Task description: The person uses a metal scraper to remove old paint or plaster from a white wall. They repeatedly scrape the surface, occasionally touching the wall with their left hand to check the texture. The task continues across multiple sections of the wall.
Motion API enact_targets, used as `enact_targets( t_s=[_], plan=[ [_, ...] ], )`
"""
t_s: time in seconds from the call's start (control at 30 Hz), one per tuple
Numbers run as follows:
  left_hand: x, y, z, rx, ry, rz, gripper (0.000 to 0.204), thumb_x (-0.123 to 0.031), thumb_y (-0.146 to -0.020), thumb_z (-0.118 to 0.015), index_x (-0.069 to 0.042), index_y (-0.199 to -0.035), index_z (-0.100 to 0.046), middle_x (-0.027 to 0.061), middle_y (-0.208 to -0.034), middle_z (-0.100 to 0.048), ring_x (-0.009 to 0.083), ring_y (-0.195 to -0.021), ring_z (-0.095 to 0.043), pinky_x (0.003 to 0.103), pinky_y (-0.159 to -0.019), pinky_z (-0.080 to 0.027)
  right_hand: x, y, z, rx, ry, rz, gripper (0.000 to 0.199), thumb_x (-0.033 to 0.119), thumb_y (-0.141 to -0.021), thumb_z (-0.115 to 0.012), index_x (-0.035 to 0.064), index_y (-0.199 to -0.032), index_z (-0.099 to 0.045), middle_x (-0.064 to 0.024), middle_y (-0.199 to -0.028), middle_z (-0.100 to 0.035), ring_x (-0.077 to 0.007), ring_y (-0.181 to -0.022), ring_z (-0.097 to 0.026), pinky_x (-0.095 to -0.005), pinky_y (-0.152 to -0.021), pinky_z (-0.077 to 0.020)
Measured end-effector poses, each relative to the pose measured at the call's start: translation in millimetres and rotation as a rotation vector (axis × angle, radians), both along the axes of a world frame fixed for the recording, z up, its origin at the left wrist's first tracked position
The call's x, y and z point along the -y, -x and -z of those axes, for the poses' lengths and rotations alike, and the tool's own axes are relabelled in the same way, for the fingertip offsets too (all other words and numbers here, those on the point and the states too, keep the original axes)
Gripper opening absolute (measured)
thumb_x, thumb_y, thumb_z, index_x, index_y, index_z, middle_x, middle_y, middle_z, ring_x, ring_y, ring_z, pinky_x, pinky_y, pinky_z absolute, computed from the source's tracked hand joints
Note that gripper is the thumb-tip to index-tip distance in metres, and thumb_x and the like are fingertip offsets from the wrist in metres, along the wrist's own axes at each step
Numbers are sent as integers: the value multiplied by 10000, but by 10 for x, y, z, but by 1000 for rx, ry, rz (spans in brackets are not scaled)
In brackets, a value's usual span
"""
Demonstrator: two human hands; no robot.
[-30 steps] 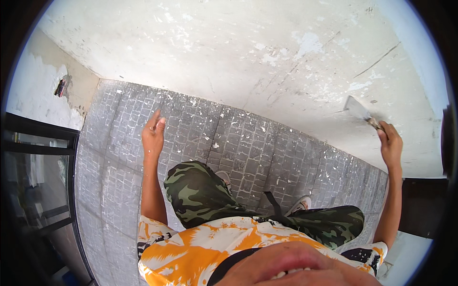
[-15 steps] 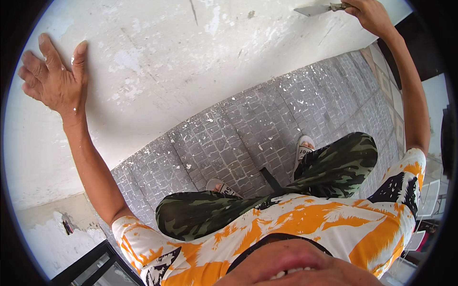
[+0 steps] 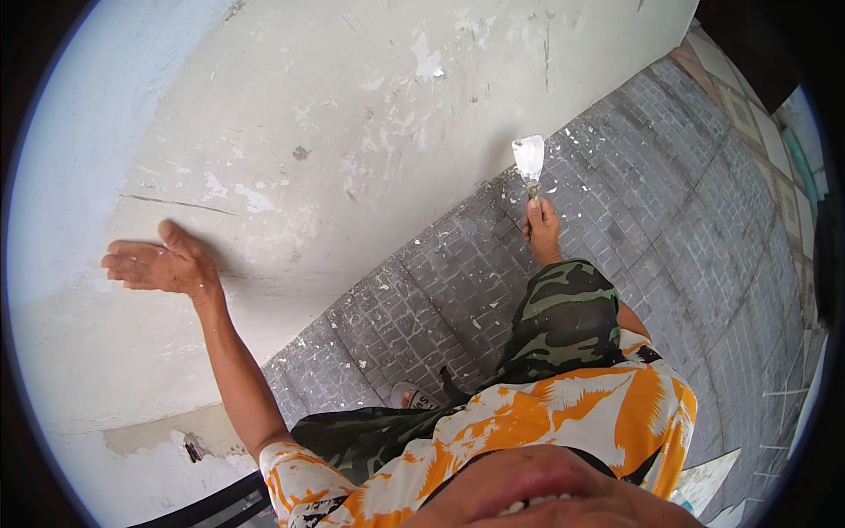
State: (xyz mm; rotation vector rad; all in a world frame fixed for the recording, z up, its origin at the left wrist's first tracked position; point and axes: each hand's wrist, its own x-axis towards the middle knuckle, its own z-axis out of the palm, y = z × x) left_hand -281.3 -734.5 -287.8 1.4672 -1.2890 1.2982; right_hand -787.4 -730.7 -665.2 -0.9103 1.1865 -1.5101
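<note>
My right hand (image 3: 543, 231) is closed round the handle of a putty knife (image 3: 529, 158), which points away from me near the foot of the wall. White residue coats much of its flat blade. Beyond my raised knee, my right forearm is partly hidden. On the left, my left hand (image 3: 163, 261) is at the wall (image 3: 352, 176) with fingers stretched out and nothing in it; whether the whole palm touches cannot be made out. The pale wall is scraped, with peeled patches, dark scratches and a small dark spot.
Grey patterned paving (image 3: 458, 273) runs along the wall, strewn with white flakes. My camouflage trouser leg (image 3: 568, 317) rises close to my right hand. A black frame (image 3: 216, 506) stands at lower left, near a damaged hole (image 3: 192, 447) in the wall. Light tiles (image 3: 748, 114) border the paving at upper right.
My right hand has come down from the wall at upper right to beside my knee, its putty knife now pointing upward. The view has turned, and my left hand appears lower, fingers pointing left.
</note>
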Motion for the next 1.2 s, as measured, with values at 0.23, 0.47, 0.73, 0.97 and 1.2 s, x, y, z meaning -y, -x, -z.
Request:
enact_targets(
  t_s=[0.23, 0.47, 0.73, 0.97, 1.2],
  plan=[
    [192, 450, -152, 470, -204, -51, 794, -649, -1044, -368, -126, -1635, -282, 178, -1726, -65, 346, -1599, 16, 530, -1261, 29, 1006, -567, -1494, -66, 322, -107, 306, 266, -1027, -640, 9, -1184, -589, 0, -746, -564, -90, -667, -501, -275, -594, -429],
    [328, 639, 165, 526, -289, -115, 819, -597, -1066, -326, -49, -1648, -151, 221, -1717, -36, 395, -1590, 28, 531, -1259, 54, 856, -678, -1317, -255, 482, -190, 298, 245, -1019, -648, -9, -1154, -568, -60, -684, -587, -110, -603, -536, -309, -546, -456],
    [166, 631, 246, 400, -212, -31, 793, -595, -1054, -408, -75, -1634, -258, 180, -1723, -106, 337, -1602, 16, 517, -1251, 82, 1032, -508, -1500, -394, 717, -99, 283, 266, -1028, -642, 8, -1133, -593, -14, -706, -590, -90, -599, -506, -288, -534, -440],
    [110, 133, 313, 489, -212, -16, 799, -625, -1033, -402, -111, -1633, -281, 166, -1724, -115, 335, -1602, -1, 527, -1254, 94, 1070, -432, -2545, -361, 480, -162, 313, 321, -1042, -615, 26, -1141, -584, 6, -702, -538, -77, -617, -469, -265, -573, -434],
    [-83, -53, 395, 471, -85, -84, 744, -584, -1056, -380, -119, -1631, -293, 163, -1724, -118, 335, -1602, -32, 522, -1264, 50, 1186, -705, -2457, -222, 470, -179, 294, 333, -1052, -593, 42, -1057, -559, 7, -677, -519, -78, -607, -509, -259, -540, -420]
  ],
)
